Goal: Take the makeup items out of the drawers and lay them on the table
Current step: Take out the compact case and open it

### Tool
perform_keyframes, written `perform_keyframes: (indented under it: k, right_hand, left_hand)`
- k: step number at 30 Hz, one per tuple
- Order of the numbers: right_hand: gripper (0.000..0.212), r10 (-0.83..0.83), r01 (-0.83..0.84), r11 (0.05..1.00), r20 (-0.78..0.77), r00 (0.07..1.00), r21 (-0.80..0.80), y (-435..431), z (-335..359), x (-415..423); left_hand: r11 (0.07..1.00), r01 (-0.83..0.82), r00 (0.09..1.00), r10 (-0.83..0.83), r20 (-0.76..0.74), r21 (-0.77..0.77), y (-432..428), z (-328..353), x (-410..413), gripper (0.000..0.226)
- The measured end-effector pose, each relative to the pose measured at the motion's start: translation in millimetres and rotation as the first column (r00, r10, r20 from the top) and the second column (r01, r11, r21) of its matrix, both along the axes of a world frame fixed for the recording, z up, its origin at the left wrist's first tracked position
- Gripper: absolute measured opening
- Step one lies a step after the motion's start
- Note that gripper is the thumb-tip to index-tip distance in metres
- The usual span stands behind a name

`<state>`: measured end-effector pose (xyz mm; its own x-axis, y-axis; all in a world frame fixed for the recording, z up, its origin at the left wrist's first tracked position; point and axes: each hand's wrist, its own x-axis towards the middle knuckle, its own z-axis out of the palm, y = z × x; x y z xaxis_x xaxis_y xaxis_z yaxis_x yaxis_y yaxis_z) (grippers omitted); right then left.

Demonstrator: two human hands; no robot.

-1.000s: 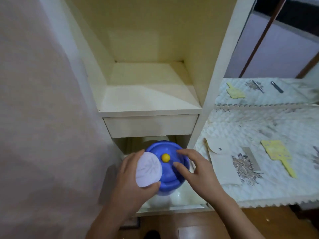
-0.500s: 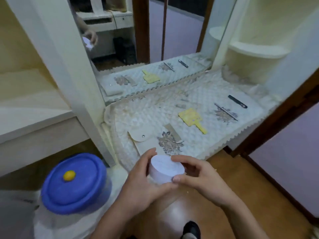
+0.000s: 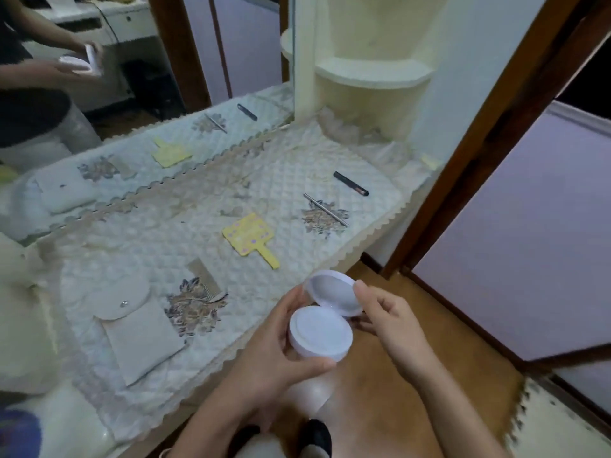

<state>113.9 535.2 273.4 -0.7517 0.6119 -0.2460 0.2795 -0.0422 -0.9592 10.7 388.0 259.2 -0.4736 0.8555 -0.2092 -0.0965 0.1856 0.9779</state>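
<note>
A round white compact (image 3: pixel 320 335) is in my hands over the wooden floor, just off the table's front edge. My left hand (image 3: pixel 281 361) grips its base from below and the side. Its hinged lid (image 3: pixel 335 296) stands open, and my right hand (image 3: pixel 388 317) pinches the lid's rim. On the quilted table cover (image 3: pixel 185 226) lie a yellow hand mirror (image 3: pixel 251 238), a small comb (image 3: pixel 205 280), a beige snap pouch (image 3: pixel 137 328), a thin metal stick (image 3: pixel 325 209) and a black tube (image 3: pixel 350 184).
A large mirror (image 3: pixel 139 94) behind the table reflects the items and my arms. A cream corner shelf unit (image 3: pixel 373 74) stands at the table's right end, next to a brown door frame (image 3: pixel 489 140). A blue-lidded container (image 3: pixel 18 431) sits at bottom left.
My view swung right from the drawer cabinet to the table. I lifted the compact off the blue lid, brought it over the floor in both hands, and my right hand raised its lid.
</note>
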Motion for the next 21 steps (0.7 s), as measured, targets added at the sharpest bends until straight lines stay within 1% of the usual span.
perform_keyframes:
  k: [2,3,5,7,9,10,13,15,18,21]
  right_hand:
    - [0.081,-0.085,0.084,0.995,-0.006,0.996,-0.051,16.1,-5.5,-4.7]
    - [0.079,-0.114,0.113,0.991,-0.01,0.993,-0.074,21.6,-7.1,-8.5]
    - [0.064,-0.184,0.182,0.973,-0.005,0.983,-0.14,41.3,-10.7,-17.7]
    - [0.048,-0.24,0.239,0.955,0.013,0.971,-0.177,63.7,-11.5,-30.1]
    - [0.044,-0.253,0.256,0.957,0.045,0.967,-0.138,85.8,-11.8,-47.4]
    - [0.044,-0.25,0.256,0.961,0.066,0.966,-0.105,96.5,-11.8,-58.3]
    - [0.044,-0.231,0.239,0.969,0.108,0.967,-0.061,124.4,-10.0,-98.8]
    - [0.042,-0.179,0.186,0.981,0.124,0.976,-0.047,141.8,-8.9,-126.0]
    - [0.034,-0.107,0.112,0.993,0.136,0.985,-0.029,165.1,-7.7,-161.8]
    - [0.042,-0.029,0.029,1.0,0.175,0.984,0.007,183.2,-15.4,-190.0]
  left_hand:
    - [0.999,0.041,0.998,-0.043,-0.046,-0.036,19.6,-1.0,-4.6,0.078]
    - [0.998,0.049,0.996,-0.052,-0.069,-0.049,26.6,0.8,-7.7,0.077]
    - [0.995,0.076,0.986,-0.084,-0.145,-0.061,45.4,0.8,-18.1,0.074]
    - [0.993,0.096,0.968,-0.11,-0.228,-0.07,63.9,-2.5,-32.5,0.076]
    - [0.989,0.12,0.941,-0.142,-0.306,-0.091,82.1,-11.9,-50.7,0.077]
    - [0.987,0.129,0.927,-0.156,-0.342,-0.101,91.4,-17.1,-61.3,0.077]
    - [0.987,0.121,0.922,-0.153,-0.355,-0.11,118.0,-22.2,-99.5,0.08]
    - [0.986,0.103,0.92,-0.144,-0.366,-0.128,132.0,-22.2,-124.1,0.083]
    - [0.985,0.103,0.918,-0.147,-0.369,-0.137,147.0,-25.6,-151.5,0.077]
    - [0.987,0.052,0.913,-0.109,-0.393,-0.153,163.1,-31.3,-166.2,0.074]
